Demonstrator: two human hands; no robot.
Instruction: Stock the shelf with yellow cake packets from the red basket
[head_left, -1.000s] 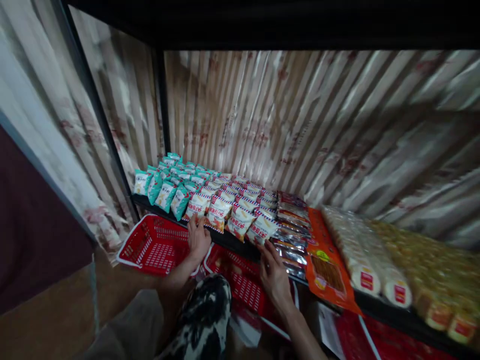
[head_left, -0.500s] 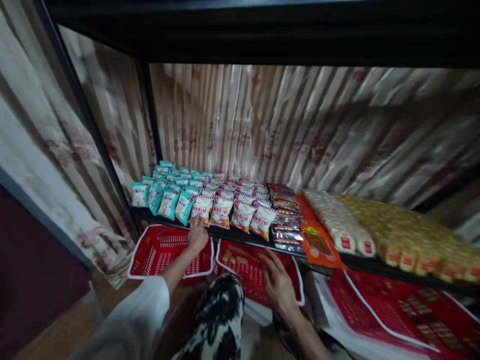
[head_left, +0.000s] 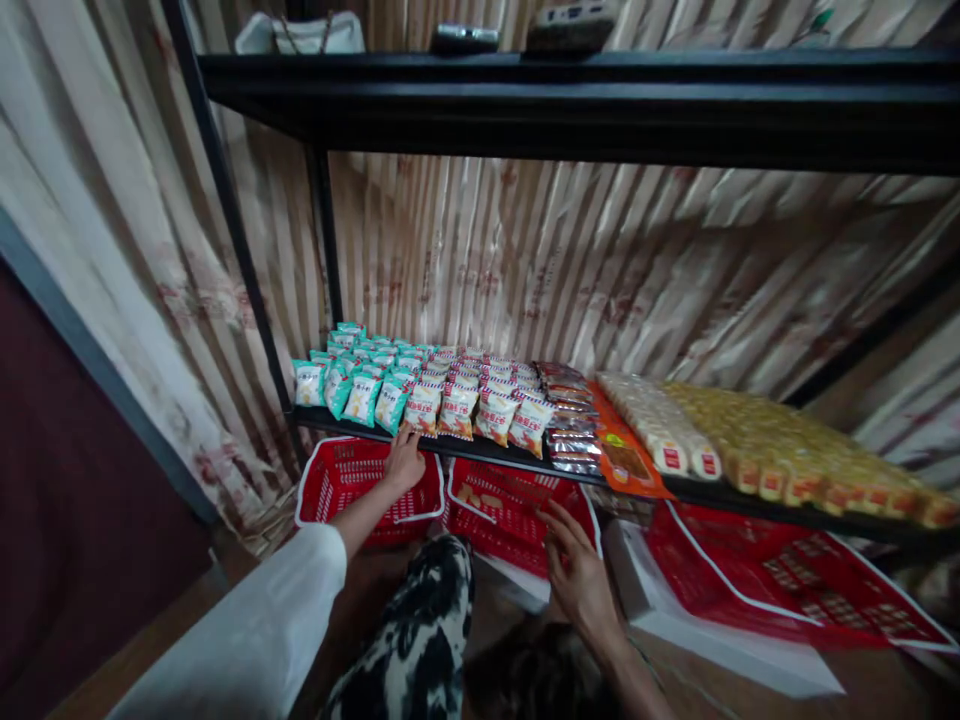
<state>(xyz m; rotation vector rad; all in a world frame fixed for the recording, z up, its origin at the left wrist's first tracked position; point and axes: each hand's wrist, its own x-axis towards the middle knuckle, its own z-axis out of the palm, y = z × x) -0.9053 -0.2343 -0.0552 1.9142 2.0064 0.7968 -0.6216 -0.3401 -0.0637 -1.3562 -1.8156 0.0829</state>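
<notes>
My left hand (head_left: 403, 462) rests on the front edge of a black shelf (head_left: 495, 458), fingertips against a red-and-white snack packet (head_left: 424, 409). It grips nothing that I can see. My right hand (head_left: 577, 570) hovers lower with fingers spread, holding nothing, just in front of a red basket (head_left: 517, 505) under the shelf. Rows of teal snack packets (head_left: 352, 385) and more red-and-white packets (head_left: 495, 400) fill the shelf's left part.
Silver and orange packs (head_left: 600, 450) and long rows of wrapped rolls (head_left: 750, 445) cover the shelf's right. More red baskets sit below at left (head_left: 352, 480) and right (head_left: 772, 580), the right one on a white box (head_left: 720, 640). An upper black shelf (head_left: 570, 100) overhangs. Striped curtain behind.
The view has pulled back and up, so the upper shelf shows. My right hand dropped from the shelf's packets to below the shelf edge. My left hand stayed at the shelf front.
</notes>
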